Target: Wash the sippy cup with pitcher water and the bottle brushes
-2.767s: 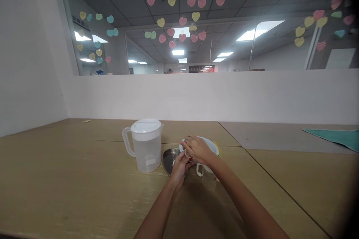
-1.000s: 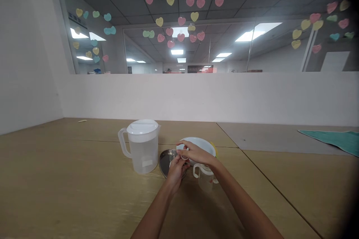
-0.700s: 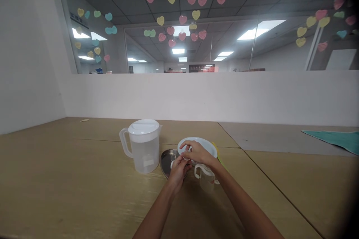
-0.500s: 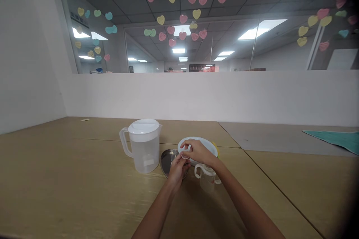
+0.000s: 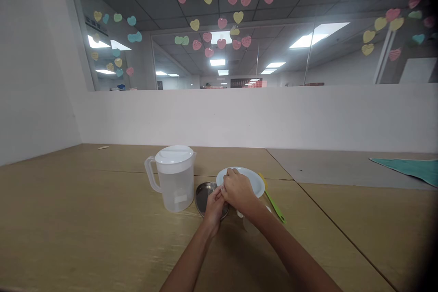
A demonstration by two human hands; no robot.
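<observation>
My left hand (image 5: 212, 213) and my right hand (image 5: 238, 188) meet above a round steel dish (image 5: 201, 198), fingers closed together. Between their fingertips is a small whitish translucent piece (image 5: 222, 187), mostly covered, so its kind does not show. Behind my right hand lies a white plate (image 5: 257, 183). A clear cup with two white handles (image 5: 250, 227) stands under my right forearm, which hides most of it. To the left of the dish stands a translucent pitcher (image 5: 177, 189) with a white lid and a side handle.
A utensil with a yellow head and green handle (image 5: 275, 205) lies right of the plate. A teal cloth (image 5: 410, 170) is at the far right of the wooden table (image 5: 85, 219). A white wall (image 5: 205, 116) with a window above it bounds the back.
My right hand has turned over the small piece, which now shows less. My right forearm has shifted over the two-handled cup, and the green handle has come into view.
</observation>
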